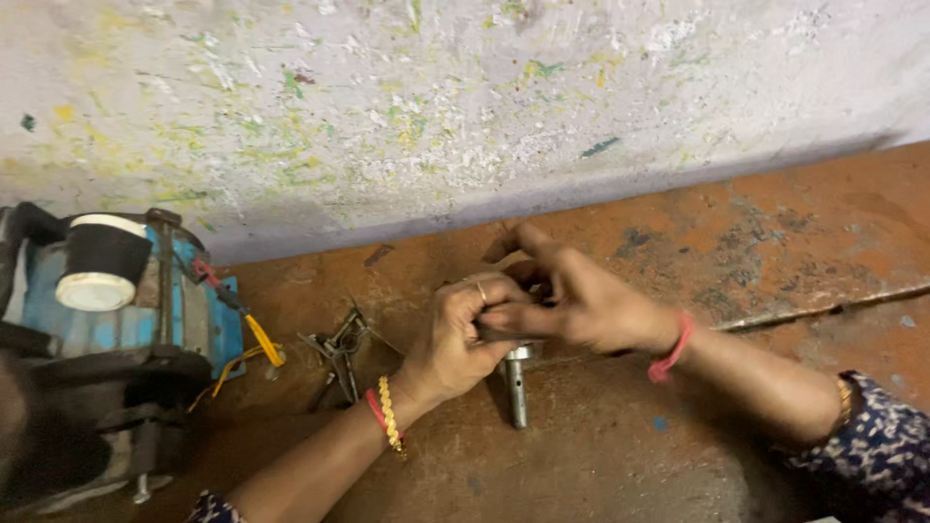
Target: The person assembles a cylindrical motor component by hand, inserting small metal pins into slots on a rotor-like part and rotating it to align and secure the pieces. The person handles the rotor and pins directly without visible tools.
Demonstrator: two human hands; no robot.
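Observation:
My left hand and my right hand are clasped together around the top of a small metal part whose shaft sticks down toward me. The shaft is silvery with a hole through its side. The head of the part is hidden inside my fingers. My left hand wears a ring, a gold bracelet and a red thread at the wrist; my right wrist has a red thread. Both hands hover just above the rusty brown floor.
A blue electric motor with a black and white cap and red and yellow wires stands at the left. A small bent metal bracket lies on the floor beside my left hand. A paint-spattered wall runs along the back.

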